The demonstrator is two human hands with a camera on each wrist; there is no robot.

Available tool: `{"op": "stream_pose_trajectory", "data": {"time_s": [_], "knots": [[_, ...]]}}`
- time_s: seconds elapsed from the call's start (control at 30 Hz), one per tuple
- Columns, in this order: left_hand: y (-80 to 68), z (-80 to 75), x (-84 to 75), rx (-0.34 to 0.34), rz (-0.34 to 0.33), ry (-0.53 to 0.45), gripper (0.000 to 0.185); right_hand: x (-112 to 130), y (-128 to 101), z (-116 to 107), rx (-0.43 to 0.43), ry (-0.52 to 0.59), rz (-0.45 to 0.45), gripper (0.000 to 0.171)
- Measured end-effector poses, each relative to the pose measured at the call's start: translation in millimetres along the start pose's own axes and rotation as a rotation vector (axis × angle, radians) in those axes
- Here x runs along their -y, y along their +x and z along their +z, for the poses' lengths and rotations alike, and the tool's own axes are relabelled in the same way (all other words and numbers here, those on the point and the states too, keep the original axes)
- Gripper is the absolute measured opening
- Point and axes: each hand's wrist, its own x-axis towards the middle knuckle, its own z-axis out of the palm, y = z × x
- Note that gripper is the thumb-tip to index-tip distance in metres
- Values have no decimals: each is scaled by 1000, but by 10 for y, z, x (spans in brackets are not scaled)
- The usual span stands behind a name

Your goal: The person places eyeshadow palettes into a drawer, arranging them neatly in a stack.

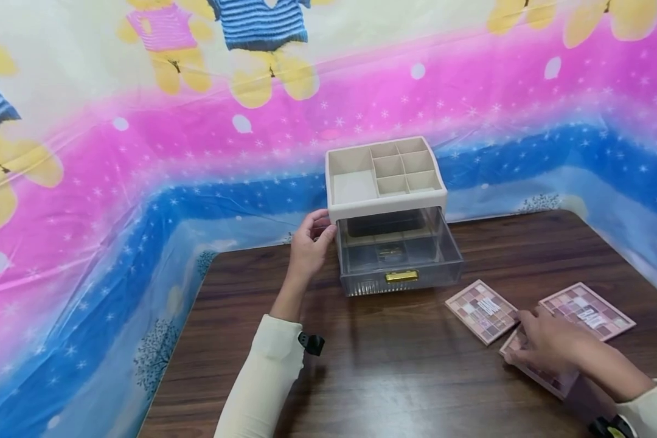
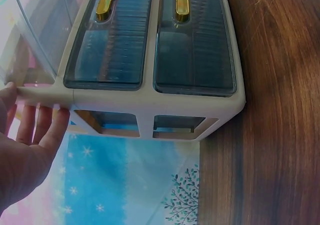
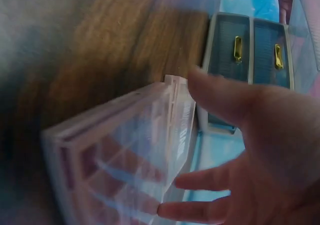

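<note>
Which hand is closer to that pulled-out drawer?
The left. The left hand touches the organizer, right beside the drawer. The right hand is farther off, to the drawer's right, over a palette.

Dark brown stripy wooden table (image 1: 405, 359). Cream drawer organizer (image 1: 389, 202) stands near back edge. Square eyeshadow palette (image 1: 482, 311) lies flat in front, to right – another palette (image 1: 594, 310) farther right. Third palette (image 1: 549, 379) close to both – can't tell if it touches table.
</note>
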Motion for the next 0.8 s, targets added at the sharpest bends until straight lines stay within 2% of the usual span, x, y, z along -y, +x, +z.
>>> {"op": "stream_pose_trajectory", "data": {"time_s": [0.13,0.37,0.57,0.67,0.8], "knots": [[10,-16,-10,-7,10,8,35,-31,-77,69,13,-16,-21,109],[-5,-34,5,-3,-8,30,35,-43,-142,183,-17,87,8,111],[-10,-25,8,-6,8,31,34,-53,-139,240,-115,99,31,108],[-9,-10,21,-3,15,30,35,-61,-126,209,-157,66,44,104],[-13,-9,29,0,6,34,35,-81,-89,28,-180,83,33,98]]}}
